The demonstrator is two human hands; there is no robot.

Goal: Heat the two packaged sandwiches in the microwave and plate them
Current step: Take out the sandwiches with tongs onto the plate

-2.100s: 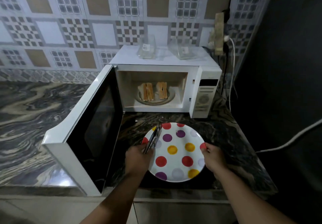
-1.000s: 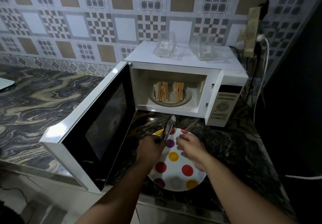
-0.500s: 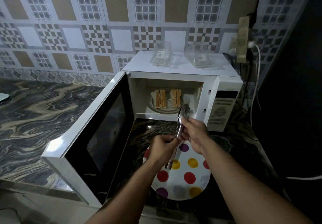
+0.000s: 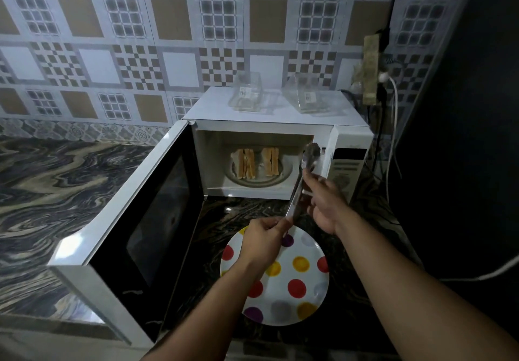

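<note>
Two unwrapped sandwiches (image 4: pixel 246 163) (image 4: pixel 271 161) stand side by side on the glass turntable (image 4: pixel 285 176) inside the open white microwave (image 4: pixel 280 124). A white plate with coloured dots (image 4: pixel 297 290) lies on the counter in front of it. Metal tongs (image 4: pixel 304 175) slant up from above the plate toward the microwave's right side. My left hand (image 4: pixel 264 241) grips their lower end and my right hand (image 4: pixel 325 206) holds their middle. The tong tips sit closed near the cavity's right edge, holding nothing.
The microwave door (image 4: pixel 134 220) swings wide open to the left over the marble counter (image 4: pixel 56 181). Two empty clear sandwich packages (image 4: pixel 247 95) (image 4: pixel 307 98) rest on top of the microwave. A power strip (image 4: pixel 370 71) and cables hang at the right by a dark wall.
My left hand lifted the tongs off the plate, my right hand left the plate's rim and took hold of them, and the tips rose toward the microwave opening.
</note>
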